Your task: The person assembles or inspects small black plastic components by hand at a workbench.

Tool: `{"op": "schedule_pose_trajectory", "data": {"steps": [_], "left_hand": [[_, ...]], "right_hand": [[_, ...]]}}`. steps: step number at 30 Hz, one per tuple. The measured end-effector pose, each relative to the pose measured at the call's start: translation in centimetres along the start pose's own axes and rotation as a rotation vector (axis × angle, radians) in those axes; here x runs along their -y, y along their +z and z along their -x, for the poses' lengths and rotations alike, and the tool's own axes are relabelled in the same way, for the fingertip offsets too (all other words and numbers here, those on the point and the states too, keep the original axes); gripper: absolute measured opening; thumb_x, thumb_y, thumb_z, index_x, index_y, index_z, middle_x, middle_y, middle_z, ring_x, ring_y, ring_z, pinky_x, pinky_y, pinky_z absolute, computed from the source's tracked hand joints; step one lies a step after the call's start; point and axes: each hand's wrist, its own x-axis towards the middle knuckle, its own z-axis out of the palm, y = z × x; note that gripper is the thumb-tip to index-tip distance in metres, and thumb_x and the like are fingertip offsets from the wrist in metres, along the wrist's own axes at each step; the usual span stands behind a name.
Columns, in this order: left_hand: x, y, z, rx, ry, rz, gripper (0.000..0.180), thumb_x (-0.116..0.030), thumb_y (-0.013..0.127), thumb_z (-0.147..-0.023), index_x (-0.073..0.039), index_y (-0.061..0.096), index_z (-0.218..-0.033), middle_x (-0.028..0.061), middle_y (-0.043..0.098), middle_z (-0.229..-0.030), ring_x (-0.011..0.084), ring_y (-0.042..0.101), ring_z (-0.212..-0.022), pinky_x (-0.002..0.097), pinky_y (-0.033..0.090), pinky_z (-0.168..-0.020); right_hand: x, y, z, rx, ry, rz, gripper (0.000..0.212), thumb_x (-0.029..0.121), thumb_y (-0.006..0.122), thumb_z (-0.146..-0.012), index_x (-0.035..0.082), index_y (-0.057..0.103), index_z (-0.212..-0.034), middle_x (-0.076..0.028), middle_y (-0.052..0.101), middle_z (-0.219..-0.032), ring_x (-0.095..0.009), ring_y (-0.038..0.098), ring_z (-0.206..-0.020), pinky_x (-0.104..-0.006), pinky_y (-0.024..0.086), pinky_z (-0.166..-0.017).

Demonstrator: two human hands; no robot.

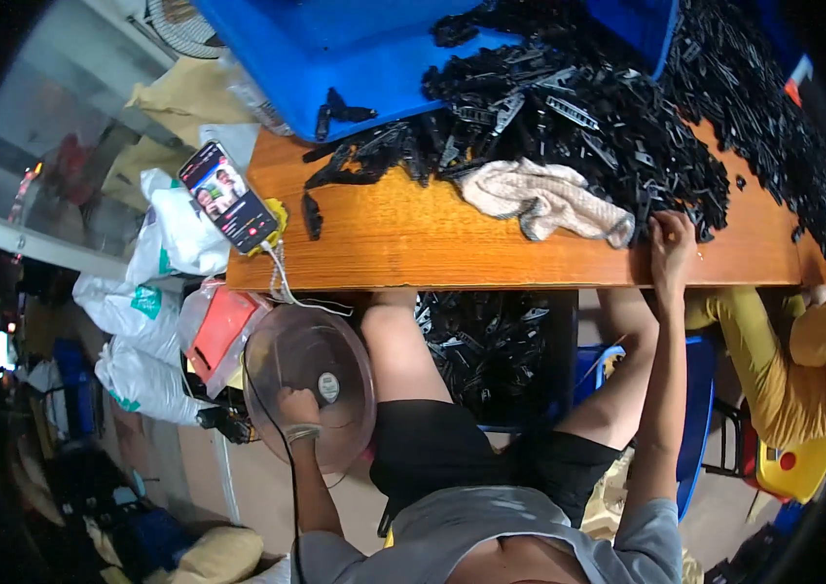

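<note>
My right hand [673, 243] is at the front of the wooden table [384, 234], fingers curled down at the near edge of a heap of black plastic clips [569, 107]. Whatever its fingertips pinch is too small to make out. Just left of it lies a crumpled whitish cloth glove or rag [544, 200]. Low on the left, my left hand [298, 409] is closed in a fist over a round, see-through plastic basin-like thing [345, 438] with a pale label. What the fist holds, if anything, is hidden.
A large blue tray [364, 58] stands at the back. A phone [228, 200] with a cable leans at the table's left end, near white sacks [131, 321]. More black clips fill a container [491, 360] between my knees. At right sits a person in yellow trousers [763, 370].
</note>
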Motion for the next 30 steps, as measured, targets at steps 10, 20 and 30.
{"op": "schedule_pose_trajectory", "data": {"steps": [10,20,30], "left_hand": [[-10.5,-18.5,-5.3,-0.042,0.161,1.831,0.028,0.005,0.062,-0.085,-0.002,0.046,-0.108,0.0105,0.064,-0.08,0.0124,0.054,-0.048,0.0198,0.039,-0.041],[-22.7,-24.8,-13.0,0.273,0.528,2.011,0.019,-0.004,0.064,-0.087,0.006,0.056,-0.101,0.0127,0.065,-0.077,0.0172,0.066,-0.058,0.0249,0.054,-0.051],[-24.0,-24.4,-13.7,-0.459,0.761,1.208,0.021,-0.004,0.076,-0.069,0.002,0.067,-0.087,0.0099,0.057,-0.089,0.0279,0.053,-0.089,0.0356,0.044,-0.081]], "right_hand": [[0.7,-1.9,1.3,-0.033,-0.039,-0.026,0.01,0.0,0.064,-0.08,0.0,0.06,-0.089,-0.012,0.06,-0.099,-0.03,0.056,-0.094,-0.0358,0.047,-0.082],[6.0,-1.7,3.4,0.115,0.137,-0.386,0.018,0.015,0.046,-0.1,0.005,0.06,-0.106,0.001,0.051,-0.074,-0.007,0.045,-0.063,-0.0217,0.04,-0.058],[12.9,1.8,4.7,0.638,0.402,-0.955,0.029,0.005,0.065,-0.088,-0.001,0.06,-0.116,-0.003,0.063,-0.085,-0.009,0.057,-0.071,-0.0219,0.046,-0.064]]}}
